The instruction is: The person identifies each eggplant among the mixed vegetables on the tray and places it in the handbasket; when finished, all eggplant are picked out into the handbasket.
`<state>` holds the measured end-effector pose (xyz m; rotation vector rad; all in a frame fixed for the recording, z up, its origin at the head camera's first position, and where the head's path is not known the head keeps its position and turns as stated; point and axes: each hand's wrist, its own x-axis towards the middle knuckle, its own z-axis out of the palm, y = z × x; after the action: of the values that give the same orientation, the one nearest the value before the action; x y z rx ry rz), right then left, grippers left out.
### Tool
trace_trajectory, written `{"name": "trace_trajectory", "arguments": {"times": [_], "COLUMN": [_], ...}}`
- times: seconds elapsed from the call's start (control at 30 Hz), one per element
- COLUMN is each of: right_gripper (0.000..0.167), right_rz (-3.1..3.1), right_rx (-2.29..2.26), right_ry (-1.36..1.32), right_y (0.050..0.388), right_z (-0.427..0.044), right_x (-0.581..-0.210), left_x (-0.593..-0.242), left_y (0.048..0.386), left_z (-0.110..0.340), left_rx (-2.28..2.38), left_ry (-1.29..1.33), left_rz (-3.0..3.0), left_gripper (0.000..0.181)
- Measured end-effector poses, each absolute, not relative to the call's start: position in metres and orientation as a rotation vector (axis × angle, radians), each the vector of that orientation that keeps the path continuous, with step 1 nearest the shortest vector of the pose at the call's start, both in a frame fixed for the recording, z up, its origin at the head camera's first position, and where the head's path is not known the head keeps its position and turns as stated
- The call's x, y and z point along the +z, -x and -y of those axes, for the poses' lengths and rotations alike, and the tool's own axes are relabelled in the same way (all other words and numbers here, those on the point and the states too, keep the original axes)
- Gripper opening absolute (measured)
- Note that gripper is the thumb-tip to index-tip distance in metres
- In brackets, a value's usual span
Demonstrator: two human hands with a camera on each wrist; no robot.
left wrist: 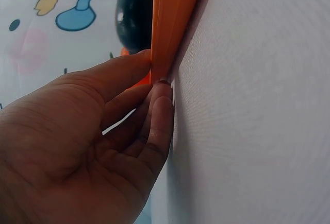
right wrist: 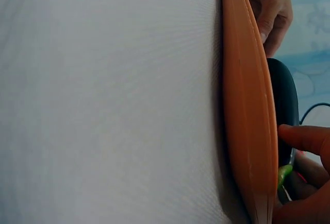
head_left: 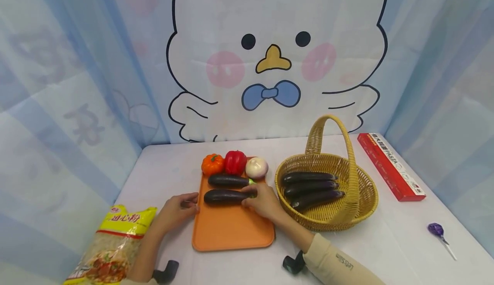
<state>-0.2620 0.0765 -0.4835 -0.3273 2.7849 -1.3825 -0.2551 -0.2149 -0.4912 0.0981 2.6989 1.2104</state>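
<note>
Left hand (head_left: 178,210), side pinch on tray (head_left: 233,230); right hand (head_left: 265,201), overhand grip on nearer eggplant (head_left: 222,197)

The head camera, I notice, looks forward and down over the desk (head_left: 231,268), far enough back to frame the whole orange tray (head_left: 233,235), with the printed curtain (head_left: 278,1) at twelve o'clock. The left wrist camera (head_left: 170,270) sits close behind the left grip (head_left: 175,212), low and tipped sideways, so the desk fills three o'clock. The right wrist camera (head_left: 293,265), also low, has the desk towards nine o'clock and the right grip (head_left: 264,203) cut off at four. All three share the tray and left grip.
</note>
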Motion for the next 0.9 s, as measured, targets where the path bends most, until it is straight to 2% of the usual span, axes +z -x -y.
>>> {"name": "trace_trajectory", "arguments": {"times": [0.3, 0.6, 0.9], "right_gripper": [0.029, 0.03, 0.031], "right_rz": [-2.703, -2.665, -2.64], "right_rx": [-1.48, -1.516, -1.535], "right_ry": [0.428, 0.508, 0.623], "right_y": [0.251, 0.229, 0.203], "right_z": [-0.079, -0.084, -0.102], "right_x": [-0.461, -0.416, -0.376], "left_x": [-0.492, -0.488, -0.488], "left_y": [0.253, 0.252, 0.252], "left_z": [0.216, 0.215, 0.216], "left_rx": [1.208, 1.197, 1.197], "left_ry": [-0.117, -0.113, -0.142], "left_rz": [-2.709, -2.688, -2.702], "left_gripper": [0.049, 0.04, 0.05]}}
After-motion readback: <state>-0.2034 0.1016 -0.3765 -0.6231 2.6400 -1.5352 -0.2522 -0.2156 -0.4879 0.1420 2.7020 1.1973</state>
